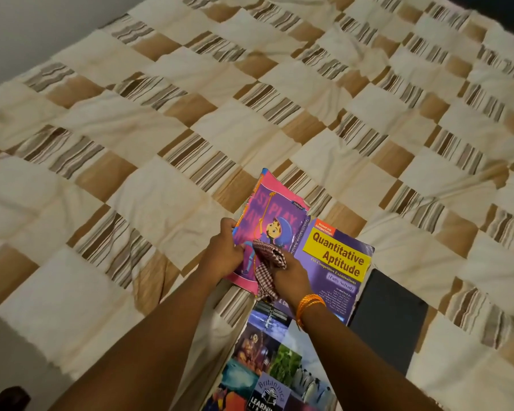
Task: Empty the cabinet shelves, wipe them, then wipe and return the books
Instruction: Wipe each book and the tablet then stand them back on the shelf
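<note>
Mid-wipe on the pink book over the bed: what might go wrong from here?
The left hand grips only the pink book by its edge, so it may flex or slip under the checked cloth held by the right hand. It could drop onto the Quantitative Aptitude book.

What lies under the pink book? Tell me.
The pink book overlaps the purple Quantitative Aptitude book and the bedspread. Anything directly beneath it is covered.

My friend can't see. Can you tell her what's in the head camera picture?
A person's left hand holds a pink picture book over a checked bedspread while the right hand wipes it with a checked cloth. A purple maths book, a black book and a photo-covered book lie beside it.
</note>
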The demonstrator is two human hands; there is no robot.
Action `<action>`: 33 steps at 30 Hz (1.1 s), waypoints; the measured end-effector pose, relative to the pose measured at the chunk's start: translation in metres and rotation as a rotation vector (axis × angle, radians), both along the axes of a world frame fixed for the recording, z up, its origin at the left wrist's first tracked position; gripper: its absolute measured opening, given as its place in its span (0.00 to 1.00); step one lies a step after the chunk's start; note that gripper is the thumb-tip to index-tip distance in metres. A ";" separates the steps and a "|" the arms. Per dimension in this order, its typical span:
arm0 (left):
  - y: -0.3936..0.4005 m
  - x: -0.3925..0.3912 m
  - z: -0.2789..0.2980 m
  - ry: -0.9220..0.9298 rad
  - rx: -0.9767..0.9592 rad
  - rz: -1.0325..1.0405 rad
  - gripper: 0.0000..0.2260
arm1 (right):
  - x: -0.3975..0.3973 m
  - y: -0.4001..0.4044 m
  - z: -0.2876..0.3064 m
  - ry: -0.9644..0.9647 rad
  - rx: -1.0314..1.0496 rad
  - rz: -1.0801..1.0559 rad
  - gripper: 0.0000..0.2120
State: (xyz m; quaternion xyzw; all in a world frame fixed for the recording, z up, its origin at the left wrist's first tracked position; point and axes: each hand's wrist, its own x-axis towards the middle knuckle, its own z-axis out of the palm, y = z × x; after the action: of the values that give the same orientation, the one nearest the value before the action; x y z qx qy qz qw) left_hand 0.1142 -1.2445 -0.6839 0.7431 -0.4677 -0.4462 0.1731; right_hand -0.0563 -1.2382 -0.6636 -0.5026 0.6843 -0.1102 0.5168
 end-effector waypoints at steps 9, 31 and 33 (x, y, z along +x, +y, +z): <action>0.034 0.000 0.072 0.185 -0.115 0.133 0.17 | -0.023 0.017 0.072 -0.316 -0.046 -0.205 0.15; 0.293 -0.044 0.320 0.648 -0.466 0.897 0.22 | -0.065 0.157 0.310 -0.852 0.049 -0.062 0.18; 0.312 -0.045 0.330 0.651 -0.501 0.959 0.28 | -0.058 0.168 0.318 -0.847 0.019 0.026 0.24</action>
State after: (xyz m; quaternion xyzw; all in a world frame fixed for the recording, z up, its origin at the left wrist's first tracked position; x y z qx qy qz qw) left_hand 0.0691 -0.9323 -0.3536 0.6332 -0.0960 -0.3993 0.6560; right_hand -0.1143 -1.0706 -0.3454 -0.4166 0.4060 -0.2943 0.7583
